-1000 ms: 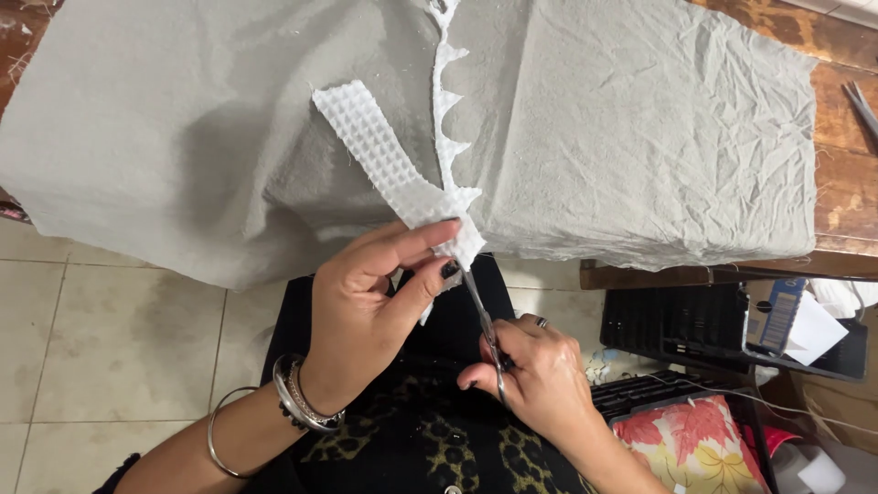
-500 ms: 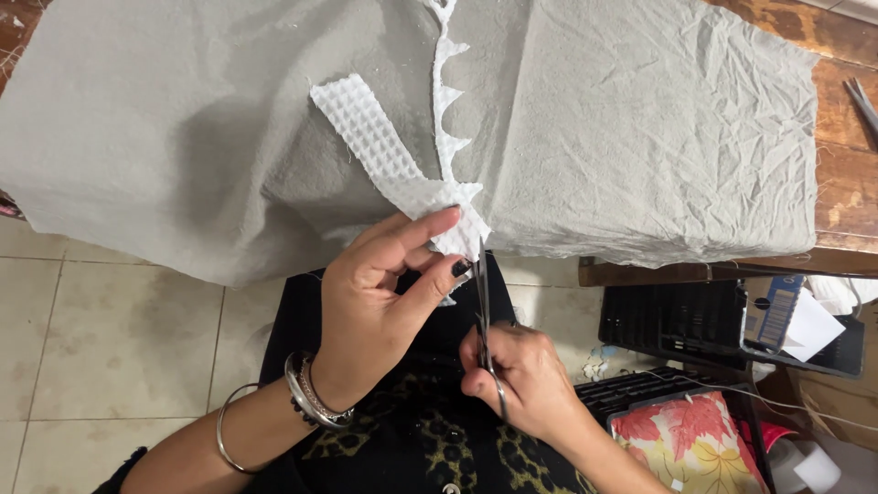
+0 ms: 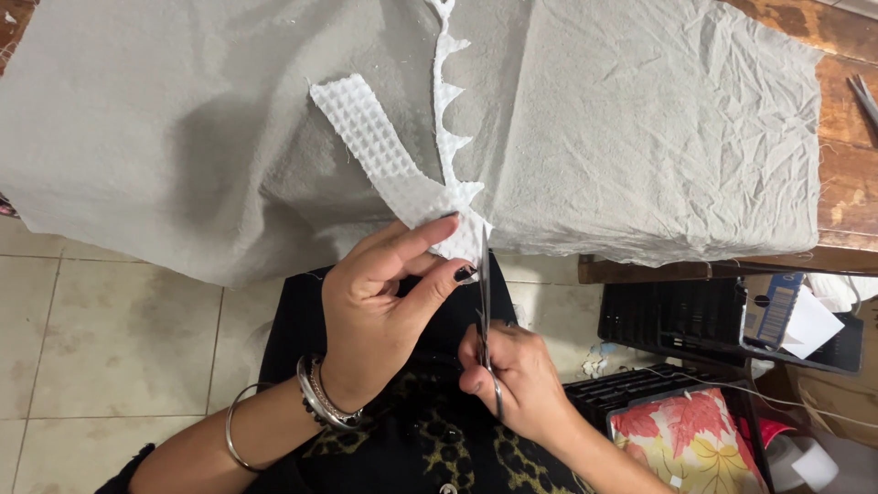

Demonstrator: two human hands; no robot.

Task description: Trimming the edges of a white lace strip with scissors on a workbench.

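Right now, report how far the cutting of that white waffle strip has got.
Done: a zigzag-edged length trails up across the grey cloth. In hand: the left hand pinches the white waffle strip while the right hand works the scissors at its pinched end. Left: the broad uncut length.

White waffle strip (image 3: 384,151), zigzag-cut edge

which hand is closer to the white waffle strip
Left. The left hand pinches the lower end of the white waffle strip between thumb and fingers. The right hand sits below it, holding scissors whose blades reach up to the strip's edge.
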